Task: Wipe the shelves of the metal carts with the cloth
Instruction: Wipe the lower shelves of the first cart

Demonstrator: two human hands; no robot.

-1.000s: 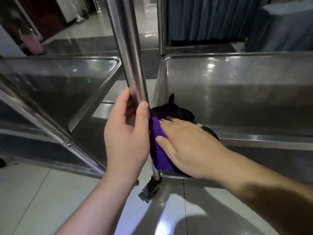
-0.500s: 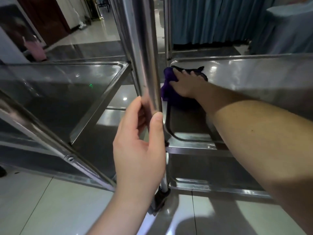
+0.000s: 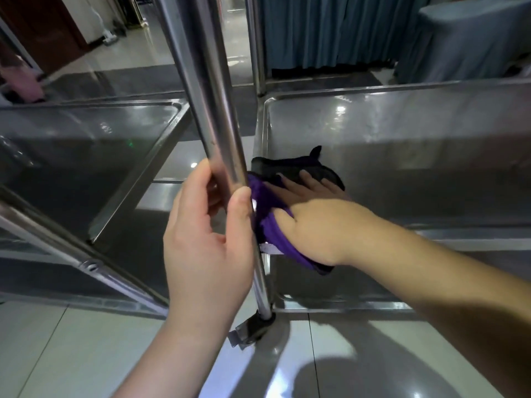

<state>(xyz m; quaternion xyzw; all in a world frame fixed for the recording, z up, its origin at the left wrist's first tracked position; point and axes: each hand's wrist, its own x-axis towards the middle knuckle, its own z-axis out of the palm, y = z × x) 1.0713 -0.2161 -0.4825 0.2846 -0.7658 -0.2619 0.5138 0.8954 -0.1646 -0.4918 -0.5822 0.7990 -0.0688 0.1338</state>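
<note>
- Head view: the right hand (image 3: 313, 222) lay flat on the purple and black cloth (image 3: 267, 208), fingers (image 3: 310, 180) straight and spread, pressing it onto the shelf (image 3: 402, 168) of the cart at the right of the frame, in the shelf's near left corner, against the post.
- The left hand (image 3: 207, 242) was clenched round the upright post (image 3: 212, 110) at centre frame, thumb on the near side and fingers wrapped behind, apparently to steady the cart.
- Risk: part of the cloth hung over the shelf's front rim, so a stroke toward the near edge could drag it off onto the floor (image 3: 71, 354).
- Risk: the cart stood on a caster (image 3: 253, 331); a hard push could roll it if the left hand's grip loosened.
- Risk: the cloth was bunched, so it might skip the corner beside the post.
- Around: a second cart's shelf (image 3: 86, 156) at the left of the frame stood just beside, apart from the cloth; blue curtains (image 3: 330, 33) hung at upper right.
- In the way: the post crossed the centre of the view and hid part of the cloth's left edge.
</note>
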